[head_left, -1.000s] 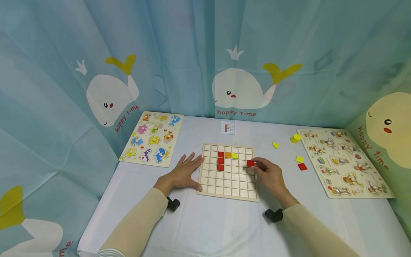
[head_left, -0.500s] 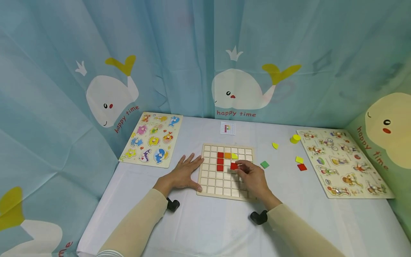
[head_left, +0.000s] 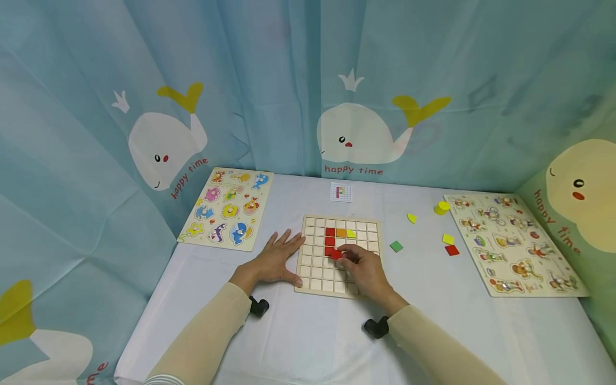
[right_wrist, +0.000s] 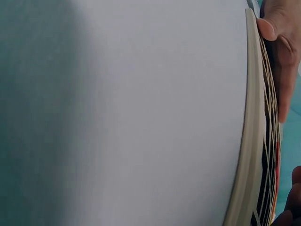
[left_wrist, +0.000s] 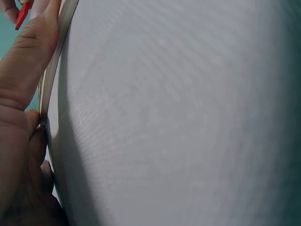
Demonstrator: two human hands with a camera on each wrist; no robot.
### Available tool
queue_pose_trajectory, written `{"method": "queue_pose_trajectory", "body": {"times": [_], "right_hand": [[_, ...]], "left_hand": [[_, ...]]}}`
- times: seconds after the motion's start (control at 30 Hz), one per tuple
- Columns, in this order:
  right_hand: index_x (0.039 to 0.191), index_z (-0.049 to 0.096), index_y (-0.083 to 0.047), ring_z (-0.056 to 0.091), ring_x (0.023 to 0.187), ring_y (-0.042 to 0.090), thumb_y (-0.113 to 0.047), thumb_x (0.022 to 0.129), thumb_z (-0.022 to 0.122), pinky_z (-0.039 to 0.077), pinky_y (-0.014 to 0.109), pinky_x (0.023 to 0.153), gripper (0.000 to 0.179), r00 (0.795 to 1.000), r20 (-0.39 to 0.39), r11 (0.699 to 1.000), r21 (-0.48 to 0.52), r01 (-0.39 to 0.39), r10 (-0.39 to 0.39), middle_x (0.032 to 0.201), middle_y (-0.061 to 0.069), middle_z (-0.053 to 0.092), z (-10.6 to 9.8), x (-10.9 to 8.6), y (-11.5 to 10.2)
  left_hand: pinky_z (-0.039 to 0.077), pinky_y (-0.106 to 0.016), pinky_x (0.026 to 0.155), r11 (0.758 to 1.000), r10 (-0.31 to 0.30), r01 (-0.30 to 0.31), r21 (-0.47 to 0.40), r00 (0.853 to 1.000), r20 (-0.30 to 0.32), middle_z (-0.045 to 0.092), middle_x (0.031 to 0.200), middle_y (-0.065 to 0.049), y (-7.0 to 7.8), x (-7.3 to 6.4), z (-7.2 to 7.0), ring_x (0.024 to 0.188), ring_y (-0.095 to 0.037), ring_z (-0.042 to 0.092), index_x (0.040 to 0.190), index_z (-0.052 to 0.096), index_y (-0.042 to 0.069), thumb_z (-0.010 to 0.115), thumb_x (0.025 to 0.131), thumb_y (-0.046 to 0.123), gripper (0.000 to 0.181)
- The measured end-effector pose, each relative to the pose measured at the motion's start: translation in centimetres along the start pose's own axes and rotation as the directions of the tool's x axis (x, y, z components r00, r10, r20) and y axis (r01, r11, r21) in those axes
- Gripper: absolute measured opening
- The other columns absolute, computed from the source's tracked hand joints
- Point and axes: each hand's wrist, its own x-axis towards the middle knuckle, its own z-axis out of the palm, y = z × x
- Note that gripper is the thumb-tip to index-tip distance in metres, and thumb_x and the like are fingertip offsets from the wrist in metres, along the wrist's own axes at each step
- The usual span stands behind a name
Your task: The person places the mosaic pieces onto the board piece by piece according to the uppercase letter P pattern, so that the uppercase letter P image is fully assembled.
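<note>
A wooden grid board (head_left: 312,289) lies in front of me on the table in the head view. My left hand (head_left: 273,263) rests at its left edge, fingers spread and straight. My right hand (head_left: 367,271) pinches a red square tile (head_left: 336,255) between thumb and fingers, low over the grid, just below and right of the lowest of a column of red tiles (head_left: 330,241) set in it. To the right of the top red tile sit an orange tile (head_left: 340,233) and a yellow rounded tile (head_left: 351,233). The left wrist view also shows the pinched tile (left_wrist: 22,16), tilted.
Right of the board lie a green tile (head_left: 396,246), a yellow quarter-round piece (head_left: 412,218), a yellow square (head_left: 448,239), a red square (head_left: 452,250) and a yellow cylinder (head_left: 441,208). A pattern card (head_left: 340,192) lies behind. Picture puzzles flank both sides: left puzzle (head_left: 221,219), right puzzle (head_left: 517,240).
My right hand has carried the red tile leftward over the grid, from the board's right edge to beside the red column. The green tile has come into sight. My left hand has stayed still.
</note>
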Motion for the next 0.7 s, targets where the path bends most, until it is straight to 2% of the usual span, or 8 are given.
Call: {"method": "queue_pose_trajectory", "body": {"times": [0.4,0.7], "right_hand": [[0.117,0.078,-0.01,0.066,0.086,0.015,-0.01,0.092,0.081,0.056,0.028,0.077,0.025,1.0,0.014,0.993,-0.121,0.005,-0.003,0.096,0.002,0.076,1.2,0.1,-0.3],[0.115,0.079,-0.007,0.065,0.089,0.017,-0.007,0.091,0.08,0.057,0.035,0.082,0.024,0.999,0.04,0.984,-0.174,0.026,-0.02,0.098,0.004,0.075,1.5,0.2,-0.5]], "left_hand": [[-0.01,-0.044,0.134,1.0,-0.011,0.011,0.004,1.0,-0.005,0.014,0.178,0.004,0.0,0.1,0.2,0.166,-0.021,-0.003,0.17,0.022,0.021,0.09,0.072,0.062,0.127],[-0.009,-0.042,0.134,1.0,-0.028,0.028,-0.005,1.0,-0.008,0.015,0.178,0.005,-0.1,0.2,0.3,0.166,-0.019,-0.004,0.17,0.022,0.023,0.09,0.071,0.063,0.127]]}}
